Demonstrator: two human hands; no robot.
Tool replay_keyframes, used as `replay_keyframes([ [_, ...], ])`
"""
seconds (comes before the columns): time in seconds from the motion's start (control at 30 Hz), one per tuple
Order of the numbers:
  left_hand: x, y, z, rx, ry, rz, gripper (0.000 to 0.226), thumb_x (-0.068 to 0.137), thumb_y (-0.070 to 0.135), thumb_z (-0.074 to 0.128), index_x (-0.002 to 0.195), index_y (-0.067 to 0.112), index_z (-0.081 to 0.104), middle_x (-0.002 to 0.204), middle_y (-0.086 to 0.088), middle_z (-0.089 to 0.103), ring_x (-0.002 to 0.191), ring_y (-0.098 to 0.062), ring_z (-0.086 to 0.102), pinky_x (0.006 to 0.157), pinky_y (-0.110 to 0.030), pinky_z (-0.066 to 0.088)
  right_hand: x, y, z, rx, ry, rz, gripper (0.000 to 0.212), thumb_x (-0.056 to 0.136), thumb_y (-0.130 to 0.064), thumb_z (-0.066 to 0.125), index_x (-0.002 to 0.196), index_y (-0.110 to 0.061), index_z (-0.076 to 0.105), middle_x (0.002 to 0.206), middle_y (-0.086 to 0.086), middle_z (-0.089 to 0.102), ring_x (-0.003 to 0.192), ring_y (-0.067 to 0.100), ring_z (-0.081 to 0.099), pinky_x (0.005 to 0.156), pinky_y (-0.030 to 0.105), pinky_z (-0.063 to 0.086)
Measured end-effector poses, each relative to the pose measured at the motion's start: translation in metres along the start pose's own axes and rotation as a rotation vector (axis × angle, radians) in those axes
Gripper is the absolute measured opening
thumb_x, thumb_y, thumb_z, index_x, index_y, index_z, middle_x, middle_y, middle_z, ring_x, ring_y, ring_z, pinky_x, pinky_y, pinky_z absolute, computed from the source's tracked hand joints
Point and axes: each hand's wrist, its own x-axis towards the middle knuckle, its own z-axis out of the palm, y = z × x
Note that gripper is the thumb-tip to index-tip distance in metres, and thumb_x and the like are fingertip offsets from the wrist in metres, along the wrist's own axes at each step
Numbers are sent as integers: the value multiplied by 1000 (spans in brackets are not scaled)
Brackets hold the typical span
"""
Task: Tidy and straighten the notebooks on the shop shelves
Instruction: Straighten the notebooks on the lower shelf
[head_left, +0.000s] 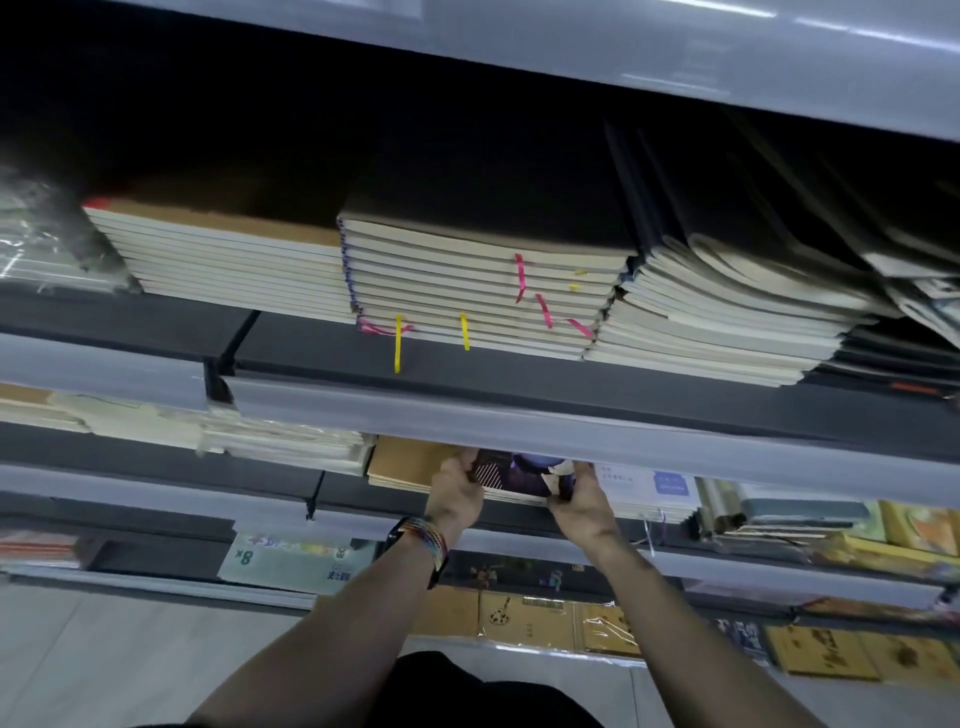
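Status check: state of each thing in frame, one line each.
left hand: grips the dark notebooks' left end.
right hand: grips their right end.
dark notebooks: lying flat, held at both ends.
ribbon-marked stack: flat, ribbons hanging out.
dark-covered stack: slumped, fanned unevenly.

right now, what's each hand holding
left hand: grips the purple-covered notebooks, left edge
right hand: grips the same notebooks, right edge

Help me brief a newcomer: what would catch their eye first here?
The left hand and right hand grip a dark notebook, low at centre. On the shelf above, the middle stack trails pink and yellow ribbons, and the slumped stack to its right leans untidily.
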Motion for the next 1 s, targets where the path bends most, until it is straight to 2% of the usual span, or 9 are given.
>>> replay_keyframes([
  [0.13,-2,-5,-3,54,-35,45,39,95,3,51,133,11,57,131,-5,61,118,-21,60,85,-8,40,5,5,9,-60,36,-31,31,89,6,60,103,-20,48,124,10,51,115,24,54,101,25,41],
  [0.17,-3,-5,-3,68,-41,71,41,94,0,50,134,11,56,131,-4,61,120,-20,59,85,-5,37,6,5,11,-59,49,-33,31,89,6,61,103,-19,48,125,10,50,117,25,53,101,24,41],
  [0.23,-4,-6,-2,107,-54,120,46,93,-3,48,135,14,56,131,-1,60,120,-18,59,91,-6,36,6,7,15,-66,87,-48,33,87,5,63,111,-16,52,127,10,49,122,26,50,108,28,40],
  [0.3,-5,-7,-2,136,-65,155,50,93,-4,47,136,18,56,131,2,61,116,-16,60,95,-10,40,4,8,21,-60,143,-69,45,85,3,67,126,-8,52,133,11,48,129,28,45,116,38,36],
  [0.37,-7,-8,0,144,-72,191,48,93,-5,47,133,19,56,126,6,61,113,-14,61,91,-10,41,-1,9,29,-18,209,-64,61,82,1,71,137,-5,46,140,12,45,135,28,40,118,44,32],
  [0.5,-7,-12,4,126,-37,177,41,96,-1,52,135,13,55,128,-6,65,118,-19,62,91,-12,40,-11,12,41,71,314,-51,80,78,7,73,147,-6,35,149,15,38,142,30,32,119,47,30],
  [0.6,-7,-14,6,115,-13,170,41,95,2,57,135,13,56,130,-5,64,119,-18,61,95,-15,42,-15,14,46,78,350,-37,90,78,2,77,153,-8,28,153,14,35,146,30,28,121,48,27],
  [0.83,-4,-14,9,53,48,149,41,94,10,64,134,15,59,134,-5,62,120,-17,61,95,-17,44,-13,22,38,63,346,-46,71,87,-5,71,149,-12,37,149,8,43,142,27,36,121,46,29],
  [1.0,-7,-15,10,75,74,165,41,93,13,66,133,16,60,133,-4,63,119,-18,62,102,-30,50,-11,26,38,75,330,-27,70,89,-6,68,150,-14,35,149,7,45,142,27,38,118,48,34],
])
